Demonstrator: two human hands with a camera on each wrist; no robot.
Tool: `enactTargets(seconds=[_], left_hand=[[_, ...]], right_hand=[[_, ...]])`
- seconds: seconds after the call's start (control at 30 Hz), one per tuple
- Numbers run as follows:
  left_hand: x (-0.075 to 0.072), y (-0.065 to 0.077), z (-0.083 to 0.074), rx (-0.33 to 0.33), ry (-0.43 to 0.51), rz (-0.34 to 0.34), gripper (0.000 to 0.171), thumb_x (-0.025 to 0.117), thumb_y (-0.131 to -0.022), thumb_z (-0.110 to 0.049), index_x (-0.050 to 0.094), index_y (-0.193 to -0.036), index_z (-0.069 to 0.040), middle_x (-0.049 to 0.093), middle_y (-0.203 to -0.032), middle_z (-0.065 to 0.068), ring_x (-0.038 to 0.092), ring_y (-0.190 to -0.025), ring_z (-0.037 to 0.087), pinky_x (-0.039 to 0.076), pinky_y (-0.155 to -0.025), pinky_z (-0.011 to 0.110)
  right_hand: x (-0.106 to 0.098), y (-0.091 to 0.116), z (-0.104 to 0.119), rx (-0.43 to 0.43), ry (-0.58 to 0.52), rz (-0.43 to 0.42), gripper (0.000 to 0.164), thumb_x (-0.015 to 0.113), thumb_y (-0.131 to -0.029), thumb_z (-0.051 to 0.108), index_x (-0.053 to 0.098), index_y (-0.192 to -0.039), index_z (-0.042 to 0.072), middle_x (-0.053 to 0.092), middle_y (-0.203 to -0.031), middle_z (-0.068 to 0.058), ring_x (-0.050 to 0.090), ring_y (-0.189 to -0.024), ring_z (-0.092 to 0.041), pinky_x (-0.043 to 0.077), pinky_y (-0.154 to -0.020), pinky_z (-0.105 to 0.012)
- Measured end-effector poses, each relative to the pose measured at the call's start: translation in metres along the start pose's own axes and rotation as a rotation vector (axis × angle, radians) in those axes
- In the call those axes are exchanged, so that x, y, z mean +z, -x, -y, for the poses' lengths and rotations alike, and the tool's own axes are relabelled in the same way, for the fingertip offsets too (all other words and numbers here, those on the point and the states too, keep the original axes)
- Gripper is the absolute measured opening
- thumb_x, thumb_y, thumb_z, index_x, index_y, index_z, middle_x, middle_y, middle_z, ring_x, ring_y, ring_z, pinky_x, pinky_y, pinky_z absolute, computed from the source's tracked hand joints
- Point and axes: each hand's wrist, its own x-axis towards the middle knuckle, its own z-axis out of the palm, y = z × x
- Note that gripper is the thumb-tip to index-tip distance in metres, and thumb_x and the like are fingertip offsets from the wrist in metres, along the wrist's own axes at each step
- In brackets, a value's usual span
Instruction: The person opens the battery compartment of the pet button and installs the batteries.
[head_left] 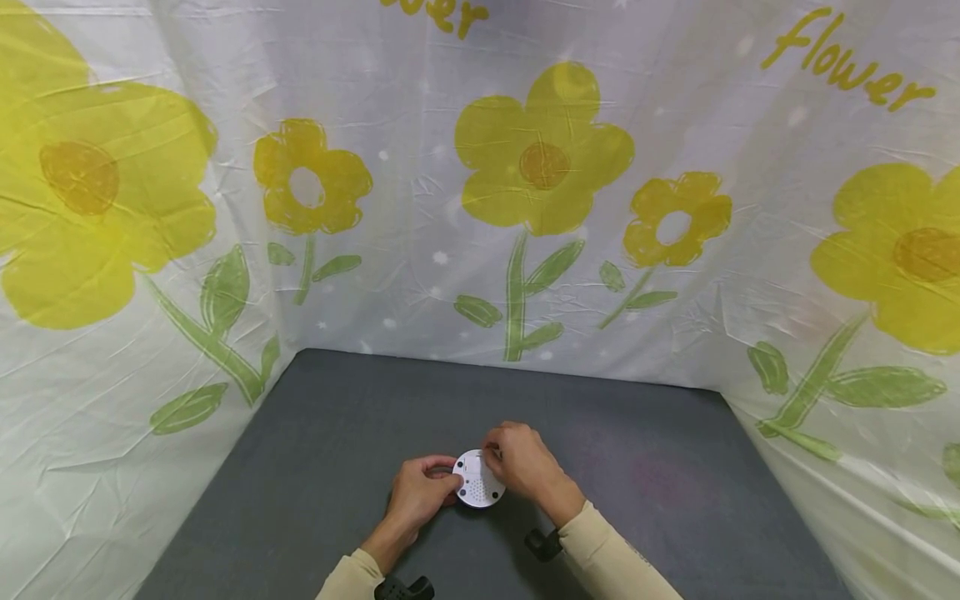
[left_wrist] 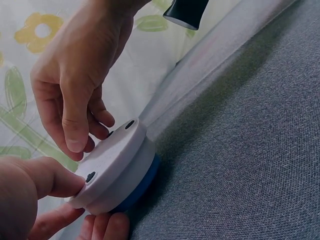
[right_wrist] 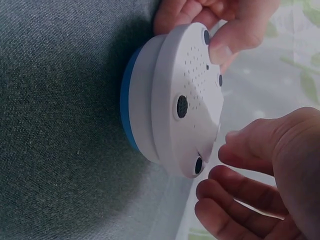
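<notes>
A round white device (head_left: pixel 476 493) with small perforations and dark feet on its upturned face is between my hands above the dark table. Blue trim (right_wrist: pixel 131 100) circles its lower side in the right wrist view. My left hand (head_left: pixel 417 493) grips it at the left edge, thumb on the face and fingers below. From the right, my right hand (head_left: pixel 527 465) reaches over the far edge with bent, relaxed fingers. Its thumb (right_wrist: pixel 250 141) is close to the face beside one foot, and nothing shows between thumb and fingers. In the left wrist view the device (left_wrist: pixel 120 157) tilts.
The dark grey table (head_left: pixel 390 400) spreads beneath both hands. White cloth (head_left: pixel 405 275) printed with yellow flowers hangs around its back and sides. A black band with a camera is on each wrist, the right one (head_left: pixel 543 545) below the sleeve cuff.
</notes>
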Motion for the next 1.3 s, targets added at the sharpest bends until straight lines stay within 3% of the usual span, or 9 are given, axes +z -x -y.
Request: enactTargets(seconds=[0.37,0.57,0.97,1.3], left_hand=[[0.0,0.001,0.0,-0.001,0.006,0.004,0.032,0.08,-0.085,-0.003,0.078,-0.117,0.005,0.082,-0.093,0.012,0.078,-0.08,0.017,0.069,-0.07,0.033],[0.0,0.0,-0.002,-0.01,0.012,0.01,0.032,0.08,-0.086,-0.003,0.079,-0.117,0.005,0.082,-0.094,0.012,0.078,-0.08,0.017,0.069,-0.07,0.033],[0.001,0.0,-0.001,-0.026,0.001,0.01,0.032,0.081,-0.086,-0.002,0.079,-0.117,0.004,0.082,-0.095,0.011,0.078,-0.082,0.017,0.069,-0.07,0.032],[0.001,0.0,-0.002,-0.037,0.002,-0.002,0.033,0.081,-0.086,-0.002,0.079,-0.117,0.004,0.082,-0.095,0.011,0.077,-0.08,0.017,0.069,-0.07,0.032]], right_hand=[[-0.001,0.002,0.001,0.111,-0.022,0.093,0.008,0.078,-0.096,0.013,0.083,-0.094,0.007,0.076,-0.08,-0.001,0.062,-0.068,-0.01,0.053,-0.058,-0.027],[0.002,0.002,0.0,0.156,-0.043,0.09,0.009,0.079,-0.096,0.013,0.083,-0.093,0.007,0.076,-0.08,-0.002,0.063,-0.067,-0.01,0.052,-0.057,-0.025],[-0.001,0.007,-0.011,0.127,-0.101,0.065,0.009,0.078,-0.097,0.012,0.085,-0.094,0.008,0.077,-0.081,-0.001,0.061,-0.068,-0.007,0.051,-0.058,-0.023],[-0.011,0.024,-0.025,0.189,-0.188,0.114,0.013,0.076,-0.1,0.017,0.086,-0.096,0.011,0.079,-0.083,0.002,0.064,-0.07,-0.005,0.054,-0.062,-0.026]])
